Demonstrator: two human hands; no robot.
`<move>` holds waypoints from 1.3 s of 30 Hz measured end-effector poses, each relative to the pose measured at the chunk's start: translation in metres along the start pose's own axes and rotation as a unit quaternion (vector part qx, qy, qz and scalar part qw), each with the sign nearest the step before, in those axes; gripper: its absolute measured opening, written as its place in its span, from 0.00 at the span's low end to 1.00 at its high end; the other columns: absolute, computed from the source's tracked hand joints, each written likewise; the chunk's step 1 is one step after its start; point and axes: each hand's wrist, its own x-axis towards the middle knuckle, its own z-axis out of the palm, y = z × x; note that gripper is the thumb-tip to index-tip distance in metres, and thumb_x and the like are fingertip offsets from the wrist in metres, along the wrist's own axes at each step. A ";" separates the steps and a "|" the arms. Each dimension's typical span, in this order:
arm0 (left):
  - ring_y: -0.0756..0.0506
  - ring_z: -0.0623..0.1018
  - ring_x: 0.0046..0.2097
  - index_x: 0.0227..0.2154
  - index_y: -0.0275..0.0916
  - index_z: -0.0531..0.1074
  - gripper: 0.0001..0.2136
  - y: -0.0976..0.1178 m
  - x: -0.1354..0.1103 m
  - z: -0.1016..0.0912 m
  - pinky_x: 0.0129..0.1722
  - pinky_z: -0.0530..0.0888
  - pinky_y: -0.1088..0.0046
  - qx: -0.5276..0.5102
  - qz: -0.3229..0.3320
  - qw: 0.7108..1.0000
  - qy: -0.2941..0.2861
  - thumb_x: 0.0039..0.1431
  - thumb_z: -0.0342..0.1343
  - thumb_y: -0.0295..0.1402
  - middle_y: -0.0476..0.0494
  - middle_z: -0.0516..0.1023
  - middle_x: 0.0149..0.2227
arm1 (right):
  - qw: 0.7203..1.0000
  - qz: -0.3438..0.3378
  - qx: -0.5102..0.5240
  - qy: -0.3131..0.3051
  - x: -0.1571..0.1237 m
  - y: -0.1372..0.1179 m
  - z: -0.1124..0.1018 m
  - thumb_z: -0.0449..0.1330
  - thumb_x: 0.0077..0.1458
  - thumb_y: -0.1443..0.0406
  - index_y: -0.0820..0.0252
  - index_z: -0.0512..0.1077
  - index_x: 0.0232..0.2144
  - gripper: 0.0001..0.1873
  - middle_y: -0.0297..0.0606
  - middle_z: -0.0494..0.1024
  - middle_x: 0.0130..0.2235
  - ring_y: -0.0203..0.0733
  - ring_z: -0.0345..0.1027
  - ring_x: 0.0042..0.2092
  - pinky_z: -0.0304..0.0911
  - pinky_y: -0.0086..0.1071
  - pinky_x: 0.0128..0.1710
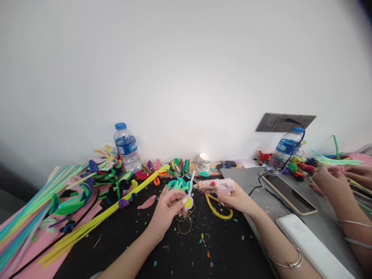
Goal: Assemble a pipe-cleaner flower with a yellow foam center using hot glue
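Pale pink glue gun (215, 186), red-dotted, held nearly level by black mat's (229, 244) far right corner, nozzle leftward; yellow-centred pale disc (188, 202) held nearby, pale strip (191, 183) rising above.

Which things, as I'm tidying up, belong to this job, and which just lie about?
Likely job:
- pale-rimmed yellow disc
- pink gun-shaped plastic tool

Seemingly lying about:
- rectangular dark-screened phone
- oblong white object
- white printed paper cup
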 end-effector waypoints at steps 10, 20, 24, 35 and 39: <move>0.52 0.73 0.24 0.29 0.37 0.74 0.14 0.000 -0.001 0.001 0.26 0.72 0.75 -0.002 -0.006 1.000 0.002 0.42 0.68 0.40 0.49 0.77 0.26 | 0.975 0.000 -0.094 0.203 0.004 0.001 -0.008 0.60 0.48 0.58 0.64 0.71 0.31 0.13 0.31 0.68 0.19 0.35 0.57 0.22 0.54 0.28 0.22; 0.51 0.74 0.25 0.29 0.37 0.75 0.13 0.000 -0.001 0.001 0.27 0.73 0.75 0.000 -0.002 1.000 0.004 0.43 0.68 0.39 0.48 0.77 0.27 | 0.831 0.195 -0.440 0.280 0.005 0.021 -0.034 0.51 0.57 0.62 0.64 0.67 0.47 0.17 0.51 0.75 0.43 0.52 0.71 0.42 0.59 0.34 0.34; 0.52 0.74 0.24 0.29 0.36 0.75 0.13 -0.001 0.000 0.001 0.26 0.73 0.76 0.012 0.007 1.000 -0.006 0.43 0.68 0.38 0.48 0.77 0.27 | 0.787 0.239 -0.504 0.264 0.004 0.038 -0.043 0.50 0.58 0.66 0.71 0.66 0.46 0.16 0.56 0.73 0.41 0.54 0.71 0.42 0.60 0.38 0.38; 0.50 0.75 0.24 0.30 0.36 0.74 0.10 -0.010 0.003 -0.003 0.28 0.73 0.73 0.071 0.033 0.994 -0.077 0.48 0.64 0.36 0.48 0.77 0.28 | 0.902 -0.182 -0.313 0.234 0.006 0.007 -0.015 0.52 0.59 0.67 0.58 0.66 0.51 0.18 0.48 0.65 0.56 0.50 0.59 0.58 0.57 0.43 0.56; 0.49 0.75 0.26 0.30 0.36 0.74 0.07 -0.013 0.002 -0.002 0.28 0.73 0.73 0.097 0.026 0.990 -0.099 0.50 0.62 0.35 0.47 0.77 0.27 | 0.940 -0.239 -0.227 0.088 0.002 -0.011 0.015 0.49 0.61 0.69 0.54 0.67 0.50 0.17 0.43 0.68 0.53 0.44 0.62 0.55 0.58 0.39 0.54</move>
